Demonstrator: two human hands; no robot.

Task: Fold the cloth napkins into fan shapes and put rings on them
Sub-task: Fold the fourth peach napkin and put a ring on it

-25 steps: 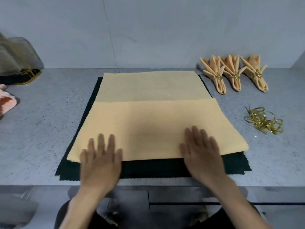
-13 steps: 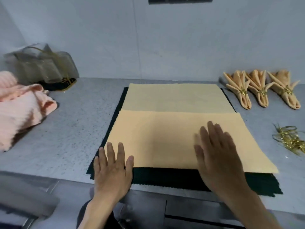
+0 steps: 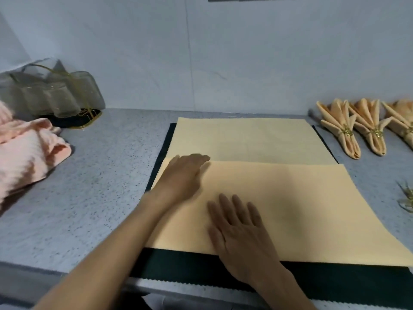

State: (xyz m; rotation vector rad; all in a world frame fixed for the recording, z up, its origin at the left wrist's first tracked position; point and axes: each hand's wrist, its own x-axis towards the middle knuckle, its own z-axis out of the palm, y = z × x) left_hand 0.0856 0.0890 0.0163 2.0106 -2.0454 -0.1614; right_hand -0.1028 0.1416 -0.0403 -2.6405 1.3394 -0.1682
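- Starting at the far left, a pink cloth (image 3: 26, 153) lies crumpled on the counter (image 3: 107, 175), with a clear bag (image 3: 51, 95) behind it by the wall; neither is touched.
- Next, a dark mat (image 3: 223, 262) sits under the work, its pinked edge showing along the front and left.
- Left hand (image 3: 183, 175) lies flat on the napkin (image 3: 290, 198) at the left end of the raised fold edge, fingers straight and relaxed, pressing, not gripping anything.
- Right hand (image 3: 239, 229) rests palm down on the near, doubled part of the napkin, fingers spread and released, holding nothing.
- Napkin lies on the mat, its near part folded up over itself, a single layer showing beyond the fold edge.
- It looks light, soft and limp, so I judge it will sag if lifted by one corner; flat palms suit smoothing.
- For pleating, the best hold is likely a pinch at the two ends of an edge, both hands working together so the folds stay parallel.
- The weave seems to take a crease, yet pleats may spring open unless pressed.
- Three fans (image 3: 357, 130) lie beyond the right end, each ringed in gold.
- Loose rings (image 3: 407, 198) sit at the right edge, partly cut off; thin wire, likely easy to bend.
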